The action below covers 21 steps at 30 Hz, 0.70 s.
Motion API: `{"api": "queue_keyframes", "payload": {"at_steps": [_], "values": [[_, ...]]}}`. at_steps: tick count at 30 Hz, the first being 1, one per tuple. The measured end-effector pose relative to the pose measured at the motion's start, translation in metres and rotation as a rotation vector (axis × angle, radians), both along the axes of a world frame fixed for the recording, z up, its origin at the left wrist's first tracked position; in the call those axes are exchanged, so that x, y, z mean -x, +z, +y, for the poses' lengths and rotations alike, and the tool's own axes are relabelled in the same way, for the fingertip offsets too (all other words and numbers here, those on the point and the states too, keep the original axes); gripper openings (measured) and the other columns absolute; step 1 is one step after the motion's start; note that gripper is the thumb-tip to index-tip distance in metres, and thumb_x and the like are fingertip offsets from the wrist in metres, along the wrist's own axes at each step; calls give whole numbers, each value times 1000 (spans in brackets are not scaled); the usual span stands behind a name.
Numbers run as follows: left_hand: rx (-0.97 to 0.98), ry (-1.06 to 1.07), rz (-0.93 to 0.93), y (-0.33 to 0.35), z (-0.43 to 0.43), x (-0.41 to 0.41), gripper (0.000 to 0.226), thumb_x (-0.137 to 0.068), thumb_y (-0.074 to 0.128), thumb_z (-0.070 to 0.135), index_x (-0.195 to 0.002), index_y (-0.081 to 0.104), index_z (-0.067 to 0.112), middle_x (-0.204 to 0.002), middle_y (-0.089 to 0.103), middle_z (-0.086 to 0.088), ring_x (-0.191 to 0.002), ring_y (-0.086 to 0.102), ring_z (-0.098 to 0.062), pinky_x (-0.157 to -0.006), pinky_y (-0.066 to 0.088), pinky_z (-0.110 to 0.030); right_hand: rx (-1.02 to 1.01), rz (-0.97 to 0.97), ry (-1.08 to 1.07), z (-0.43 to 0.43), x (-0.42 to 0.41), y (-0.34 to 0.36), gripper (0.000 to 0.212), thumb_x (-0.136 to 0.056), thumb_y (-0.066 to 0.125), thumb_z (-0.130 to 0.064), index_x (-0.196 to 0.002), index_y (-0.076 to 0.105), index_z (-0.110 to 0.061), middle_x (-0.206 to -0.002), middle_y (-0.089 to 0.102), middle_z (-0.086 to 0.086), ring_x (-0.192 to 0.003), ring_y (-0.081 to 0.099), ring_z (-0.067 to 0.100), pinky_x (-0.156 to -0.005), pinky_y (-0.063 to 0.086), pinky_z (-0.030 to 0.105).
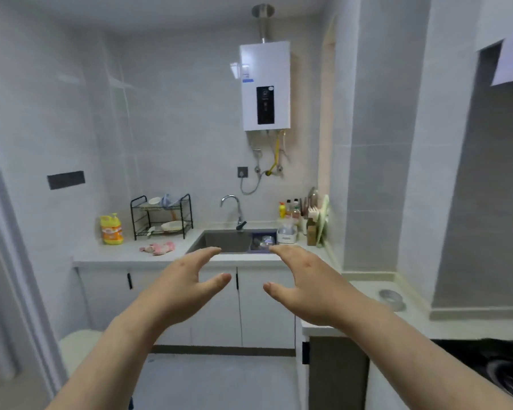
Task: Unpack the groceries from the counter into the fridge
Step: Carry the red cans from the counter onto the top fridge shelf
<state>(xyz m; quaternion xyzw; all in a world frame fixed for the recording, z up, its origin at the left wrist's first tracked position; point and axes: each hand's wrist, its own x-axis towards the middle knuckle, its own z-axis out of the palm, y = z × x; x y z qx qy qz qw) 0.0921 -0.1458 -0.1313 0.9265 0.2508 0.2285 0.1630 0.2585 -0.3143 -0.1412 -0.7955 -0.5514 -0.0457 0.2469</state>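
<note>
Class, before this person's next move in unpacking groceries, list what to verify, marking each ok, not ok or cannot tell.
1. Left hand free: ok, open, holding nothing.
2. Right hand free: ok, open, holding nothing.
3. Fridge in view: not ok, none shows.
4. Groceries found: cannot tell; the counter shows a yellow bottle, a pink cloth and a rack, no bag.
5. Cabinet doors shut: ok.
</note>
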Motion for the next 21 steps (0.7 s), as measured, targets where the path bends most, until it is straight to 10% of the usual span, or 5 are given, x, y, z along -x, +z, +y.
{"api": "queue_keyframes", "payload": {"at_steps": [21], "values": [[144,-1152,173,-83,-238,-302,64,-88,65,45,-145,40,32,-145,47,12,-134,41,-6,-96,32,-19,-142,295,-1258,-302,-39,-83,69,-91,61,-47,-151,30,-31,-155,31,-15,-141,30,5,-111,26,21]]}}
